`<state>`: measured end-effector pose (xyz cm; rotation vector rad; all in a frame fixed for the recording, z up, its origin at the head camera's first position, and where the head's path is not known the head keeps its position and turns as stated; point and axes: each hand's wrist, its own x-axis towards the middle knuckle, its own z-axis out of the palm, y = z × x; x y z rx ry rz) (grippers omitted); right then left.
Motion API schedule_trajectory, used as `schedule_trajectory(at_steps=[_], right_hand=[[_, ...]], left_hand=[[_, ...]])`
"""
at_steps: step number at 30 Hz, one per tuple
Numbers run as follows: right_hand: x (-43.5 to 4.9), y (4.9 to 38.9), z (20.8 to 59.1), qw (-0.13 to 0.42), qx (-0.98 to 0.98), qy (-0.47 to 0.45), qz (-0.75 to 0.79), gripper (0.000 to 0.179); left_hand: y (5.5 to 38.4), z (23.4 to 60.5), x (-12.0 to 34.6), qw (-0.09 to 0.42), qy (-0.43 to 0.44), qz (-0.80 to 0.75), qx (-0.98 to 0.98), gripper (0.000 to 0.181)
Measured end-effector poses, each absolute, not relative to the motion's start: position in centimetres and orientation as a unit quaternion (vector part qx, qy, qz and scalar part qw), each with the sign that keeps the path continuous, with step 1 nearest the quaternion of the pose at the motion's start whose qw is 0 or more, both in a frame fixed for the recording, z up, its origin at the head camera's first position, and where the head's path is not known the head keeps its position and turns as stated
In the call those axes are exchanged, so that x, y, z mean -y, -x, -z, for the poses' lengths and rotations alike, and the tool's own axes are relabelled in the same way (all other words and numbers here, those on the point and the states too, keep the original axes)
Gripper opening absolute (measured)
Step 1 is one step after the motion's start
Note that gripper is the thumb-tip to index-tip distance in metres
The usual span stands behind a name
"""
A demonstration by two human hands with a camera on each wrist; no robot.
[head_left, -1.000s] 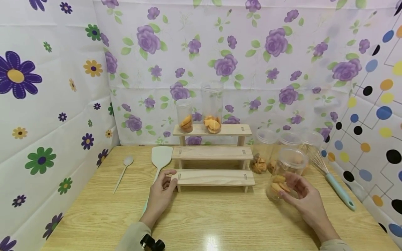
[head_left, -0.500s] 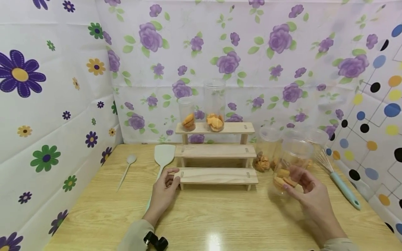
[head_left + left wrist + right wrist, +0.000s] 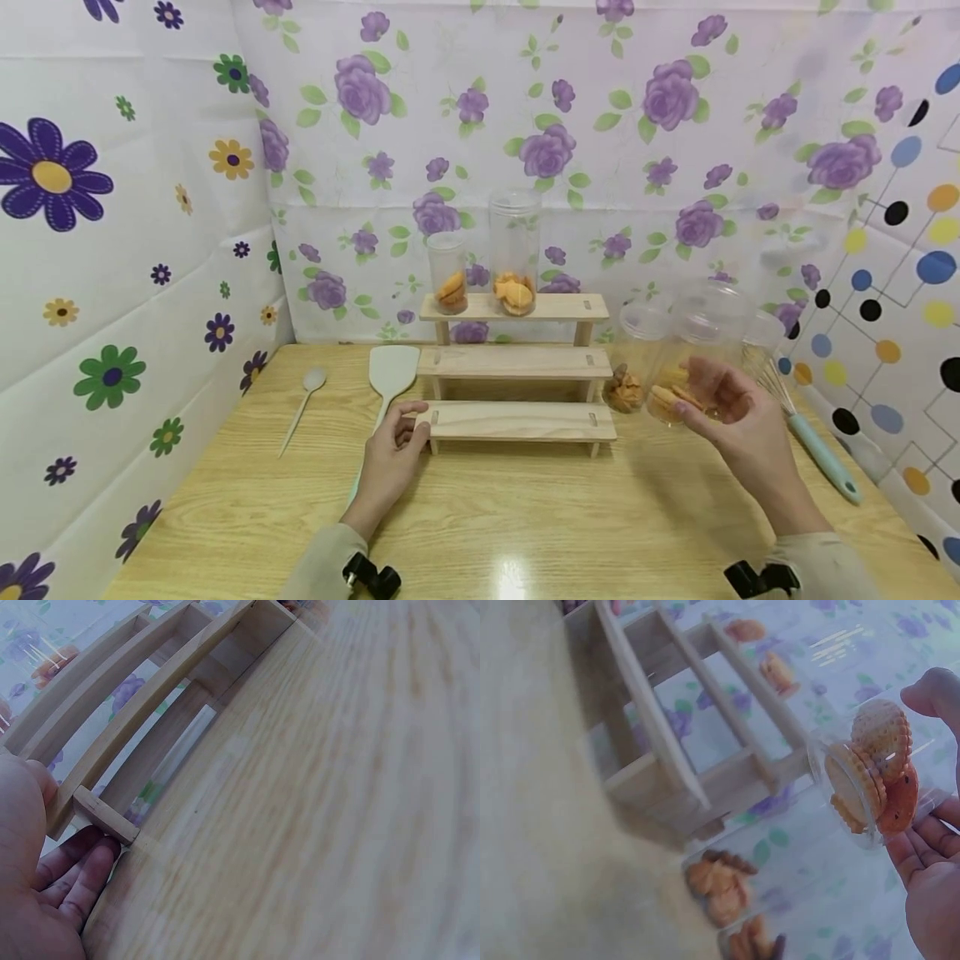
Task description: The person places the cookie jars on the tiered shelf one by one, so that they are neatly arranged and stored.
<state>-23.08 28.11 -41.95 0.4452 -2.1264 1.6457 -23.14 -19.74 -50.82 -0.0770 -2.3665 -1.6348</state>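
Note:
In the head view my right hand (image 3: 753, 433) grips a clear jar (image 3: 708, 321) of biscuits, raised above the table at the right of the wooden shelf. The right wrist view shows round biscuits (image 3: 853, 780) through the jar's bottom, with the thumb and fingers on opposite sides. My left hand (image 3: 390, 471) holds the left end of the three-step wooden shelf (image 3: 517, 421) at its lowest step. Its fingertips (image 3: 97, 874) lie against the short leg in the left wrist view. Two clear jars stand on the top step, a narrow one (image 3: 447, 271) and a taller one (image 3: 514, 250).
Beside the shelf's right end stands a jar (image 3: 626, 387) of brown snacks, with more jars partly hidden behind the held one. A whisk (image 3: 825, 454) lies at far right. A pale turner (image 3: 393, 371) and a spoon (image 3: 302, 408) lie on the left.
My right hand has lifted the biscuit jar from near the tabletop, up and slightly back toward the other jars. The left hand stays at the shelf. The head view has shifted slightly.

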Motion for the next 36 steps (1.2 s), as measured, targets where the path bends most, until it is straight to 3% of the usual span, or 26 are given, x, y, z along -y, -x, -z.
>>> schedule_trajectory(at_steps=[9,36], right_hand=[[-27.2,24.4,39.3,0.199,0.76,-0.166,-0.596,0.058],[-21.9,30.1,33.9,0.175,0.753,-0.179,-0.608,0.058]], left_hand=[[23.1,50.9,19.9,0.13,0.033,0.567,0.813,0.03],[23.1,50.8,19.9,0.132,0.031,0.567,0.813,0.03]])
